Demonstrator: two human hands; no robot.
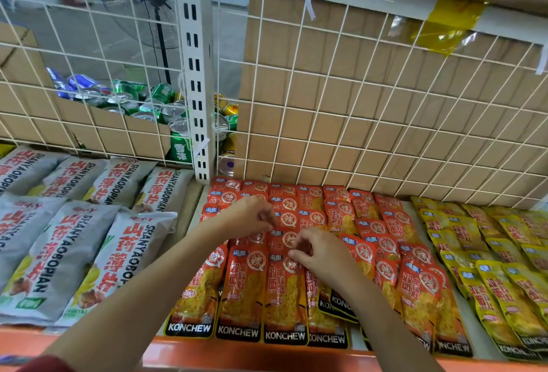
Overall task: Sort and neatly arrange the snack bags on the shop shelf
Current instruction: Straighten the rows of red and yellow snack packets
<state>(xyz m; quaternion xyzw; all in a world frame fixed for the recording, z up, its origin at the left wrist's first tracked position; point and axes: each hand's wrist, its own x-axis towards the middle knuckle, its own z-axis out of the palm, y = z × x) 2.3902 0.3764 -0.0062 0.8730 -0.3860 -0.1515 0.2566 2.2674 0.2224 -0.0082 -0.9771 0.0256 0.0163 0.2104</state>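
Orange KONCHEW snack bags (pixel 243 291) lie in overlapping rows across the middle of the shelf. Yellow KONCHEW bags (pixel 501 282) fill the right part, and large grey SHANYAOBOPIAN bags (pixel 74 241) the left part. My left hand (pixel 249 216) hovers over the upper orange rows, fingers curled, pinching at the edge of a bag. My right hand (pixel 314 250) rests on the middle orange rows, its fingertips pinched on the top edge of an orange bag (pixel 284 297). The bags under both palms are hidden.
A white wire grid (pixel 355 105) with cardboard behind it backs the shelf. A white slotted upright (pixel 195 75) divides the bays. Drink cans (pixel 142 102) lie in a box behind the grid. The orange shelf lip (pixel 237 354) runs along the front.
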